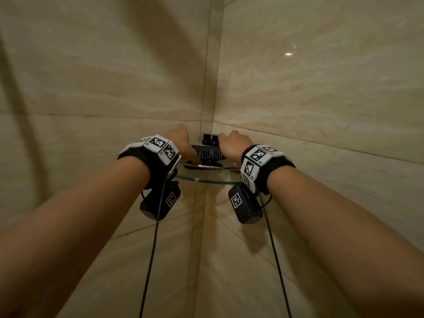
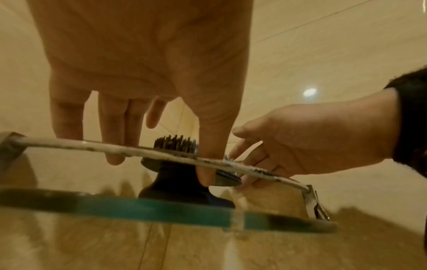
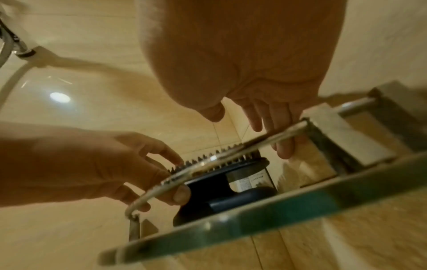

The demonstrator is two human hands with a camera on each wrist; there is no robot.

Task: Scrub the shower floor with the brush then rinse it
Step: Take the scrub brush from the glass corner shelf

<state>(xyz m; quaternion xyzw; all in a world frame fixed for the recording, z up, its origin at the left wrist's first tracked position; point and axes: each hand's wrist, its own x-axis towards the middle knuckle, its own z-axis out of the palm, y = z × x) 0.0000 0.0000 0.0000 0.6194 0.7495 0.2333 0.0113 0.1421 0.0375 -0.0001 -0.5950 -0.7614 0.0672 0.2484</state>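
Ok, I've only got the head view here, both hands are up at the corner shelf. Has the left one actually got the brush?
Observer: Yes. The right wrist view shows the left hand pinching the brush head, forefinger on the upturned bristles, thumb underneath.
Operator: Anything in the way of lifting it?
Observer: A metal rail crosses in front of it at bristle height, above the glass shelf.
Operator: And the right hand?
Observer: The right hand reaches straight fingers past the rail beside the brush. I cannot tell if they touch it.
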